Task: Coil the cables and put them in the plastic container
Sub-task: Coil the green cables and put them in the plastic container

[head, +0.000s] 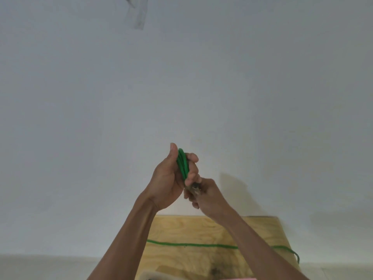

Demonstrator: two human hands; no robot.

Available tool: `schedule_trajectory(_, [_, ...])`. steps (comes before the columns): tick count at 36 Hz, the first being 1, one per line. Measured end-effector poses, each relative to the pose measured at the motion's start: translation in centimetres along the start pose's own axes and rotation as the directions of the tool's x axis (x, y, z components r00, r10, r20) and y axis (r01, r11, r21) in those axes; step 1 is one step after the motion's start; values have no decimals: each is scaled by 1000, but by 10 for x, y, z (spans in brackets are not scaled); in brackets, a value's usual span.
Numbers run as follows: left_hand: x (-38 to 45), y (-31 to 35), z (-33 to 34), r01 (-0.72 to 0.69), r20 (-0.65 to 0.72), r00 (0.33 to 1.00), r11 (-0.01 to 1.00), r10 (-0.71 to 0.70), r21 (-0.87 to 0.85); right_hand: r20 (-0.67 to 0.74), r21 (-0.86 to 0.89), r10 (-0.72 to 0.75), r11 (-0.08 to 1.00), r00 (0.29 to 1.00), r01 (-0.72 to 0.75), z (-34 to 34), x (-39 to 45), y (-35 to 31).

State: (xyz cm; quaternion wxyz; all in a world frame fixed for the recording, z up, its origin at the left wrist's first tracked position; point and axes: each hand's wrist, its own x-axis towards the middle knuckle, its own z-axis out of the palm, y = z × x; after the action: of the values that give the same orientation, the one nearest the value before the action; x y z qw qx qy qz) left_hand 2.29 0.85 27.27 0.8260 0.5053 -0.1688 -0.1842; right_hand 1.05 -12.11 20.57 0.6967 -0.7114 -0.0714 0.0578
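The green cable point(182, 165) is the thing in work. Several of its loops are gathered into a narrow bundle that stands almost upright, raised in the air in front of a plain white wall point(201, 77), well above the surface. The left hand point(171, 178) grasps this bundle: the thumb points up along the left side of the loops and the fingers point(191, 158) wrap around them from the right side. The right hand point(205, 195) is just below and to the right, touching the left hand, and it is clenched on the lower end of the cable, where a small metallic plug point(195, 187) shows between the fingers.

Another part of green cable point(191, 244) lies loose below, stretched from left to right across the wooden surface point(201, 229); at the right edge it curves down over the side. I cannot tell if this part joins the bundle in the hands, because the right forearm crosses it.

At the bottom edge, a pale object point(153, 274) and a pink strip point(242, 278) are cut off by the frame, so what they are is not clear. High on the wall there is a grey mark point(140, 15).
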Motion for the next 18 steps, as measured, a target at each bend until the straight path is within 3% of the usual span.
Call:
schedule_trajectory(5, [8,0,-3,-32,-118,992,991,47,129,-30,-224,-25,974,999,18,10,-11,-3])
schedule_trajectory(9, [11,2,-5,-66,-156,983,974,101,217,-125,-227,-62,973,990,32,10,-15,-2])
schedule_trajectory(13, [11,5,-14,-88,-201,965,927,171,365,-98,-337,-60,941,993,23,9,-25,-7])
schedule_trajectory(16, [7,3,-20,-36,-217,954,793,209,608,-55,-568,-122,820,991,69,3,-29,-24])
schedule_trajectory(18, [3,-2,-23,4,-202,959,707,196,707,36,-776,-155,618,987,125,-4,-28,-43])
